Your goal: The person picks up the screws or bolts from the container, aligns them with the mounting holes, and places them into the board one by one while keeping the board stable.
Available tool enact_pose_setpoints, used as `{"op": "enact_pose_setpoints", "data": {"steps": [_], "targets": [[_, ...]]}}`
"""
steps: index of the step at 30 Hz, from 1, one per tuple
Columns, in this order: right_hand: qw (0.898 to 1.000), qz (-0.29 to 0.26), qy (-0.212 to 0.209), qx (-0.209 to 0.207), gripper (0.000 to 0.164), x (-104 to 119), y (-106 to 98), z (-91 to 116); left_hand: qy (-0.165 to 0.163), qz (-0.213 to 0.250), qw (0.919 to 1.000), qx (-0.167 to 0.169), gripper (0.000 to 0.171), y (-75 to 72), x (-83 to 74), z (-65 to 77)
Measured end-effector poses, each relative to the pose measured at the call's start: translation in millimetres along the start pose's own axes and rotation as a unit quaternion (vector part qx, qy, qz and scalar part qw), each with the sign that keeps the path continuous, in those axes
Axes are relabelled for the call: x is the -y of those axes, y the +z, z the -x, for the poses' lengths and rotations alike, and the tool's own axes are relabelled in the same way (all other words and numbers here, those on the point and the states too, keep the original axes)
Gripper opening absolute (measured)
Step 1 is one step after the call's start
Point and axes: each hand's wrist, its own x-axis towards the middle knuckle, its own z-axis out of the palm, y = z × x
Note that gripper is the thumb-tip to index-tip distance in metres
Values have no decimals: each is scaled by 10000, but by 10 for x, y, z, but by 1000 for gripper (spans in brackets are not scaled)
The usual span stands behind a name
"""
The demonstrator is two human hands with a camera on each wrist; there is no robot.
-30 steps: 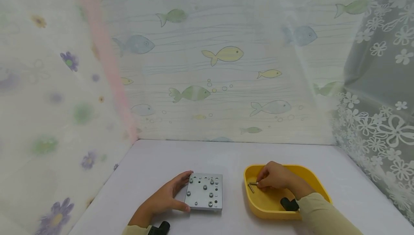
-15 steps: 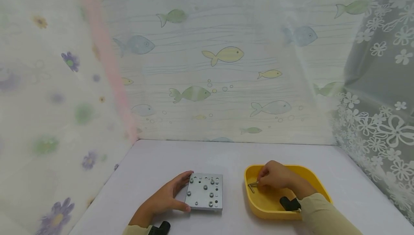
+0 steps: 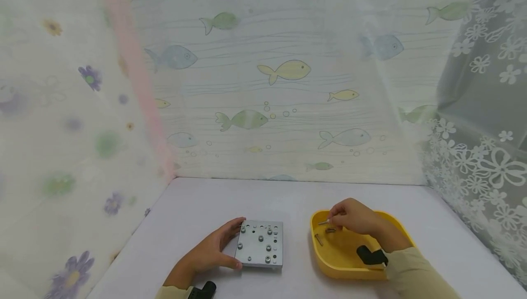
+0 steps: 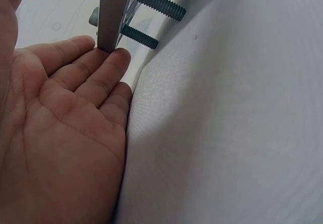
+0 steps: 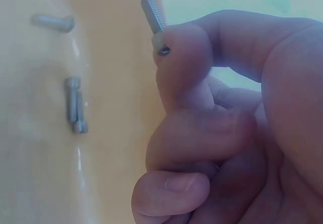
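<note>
screw (image 5: 153, 16) in the right hand (image 3: 355, 216) hangs over the far left part of a yellow tray (image 3: 334, 269); thumb and fingers pinch it at the head, and the threaded shank sticks out past the fingertips. the other fingers of that hand curl in toward the palm. below the held piece, two paired screws (image 3: 330, 230) lie side by side in the tray, touching, their heads at opposite ends. one loose screw (image 3: 319, 240) lies apart from them, near the tray's left wall.

the left hand (image 3: 212, 249) is at the left side of a silvery metal plate (image 3: 259, 251), thumb at the near corner and fingertips at the far one. its fingers are spread and nearly straight, touching the edge. several screw heads stand up from the plate's face, with bare holes along its far and right sides; in the left wrist view, threaded ends poke out of its underside.

plate and tray are well apart on the white tabletop (image 3: 296, 198). behind them hangs a pale curtain (image 3: 284, 38) printed with fish, and lacy grey fabric (image 3: 486, 107) hangs at the right.
</note>
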Motion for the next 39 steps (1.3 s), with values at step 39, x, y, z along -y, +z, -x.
{"op": "enact_pose_setpoints", "data": {"steps": [39], "targets": [[9876,-988,-974,-737,28,384,174,197,-10,-11,10000,-30,118,-5,7,1]]}}
